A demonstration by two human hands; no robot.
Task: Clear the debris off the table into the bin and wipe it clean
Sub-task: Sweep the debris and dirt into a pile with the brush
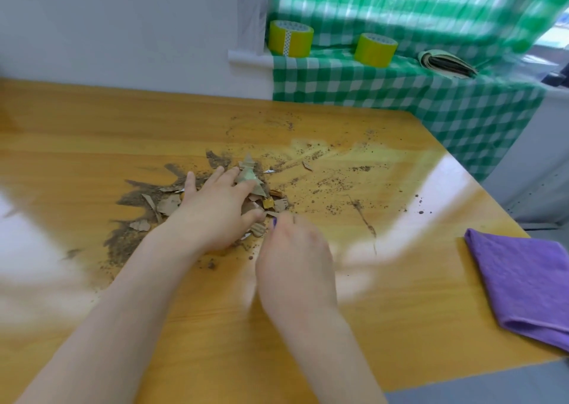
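A pile of debris (166,202), brown dirt mixed with torn cardboard scraps, lies in the middle of the glossy wooden table (385,311). My left hand (215,209) lies flat on the pile with fingers spread and straight, touching a grey-green paper scrap (251,172). My right hand (295,262) is blurred just right of it, fingers pointing toward the pile; whether it holds anything is unclear. Loose dirt specks (332,182) are scattered to the right. A folded purple cloth (523,283) lies at the table's right edge. No bin is in view.
Behind the table, a ledge covered with green checked cloth (400,86) carries two rolls of yellow tape (291,39) (375,49) and a folded booklet (446,63). A white wall (123,28) runs along the table's far side. Grey floor (492,385) shows at the lower right.
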